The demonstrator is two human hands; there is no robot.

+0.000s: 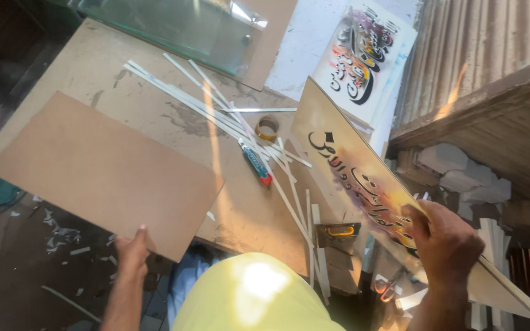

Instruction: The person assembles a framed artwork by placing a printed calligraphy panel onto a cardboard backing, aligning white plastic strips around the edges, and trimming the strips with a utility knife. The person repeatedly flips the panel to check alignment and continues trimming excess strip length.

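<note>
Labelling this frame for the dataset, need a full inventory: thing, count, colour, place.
brown board: 1, plain brown, lower left over the table edge, held at its near corner
art print: 1, cream with black script and orange-purple wash, tilted at right, held at its lower part
second art print: 1, white with black and orange script, top right
worktable: 1, worn tan, centre
white strips: many, white, scattered across the table
tape roll: 1, yellowish, table centre
utility knife: 1, blue and red, below the tape
glass sheet: 1, greenish, top centre
stapler-like tool: 1, metal and yellow, near edge
left hand: grips the board
right hand: grips the print
</note>
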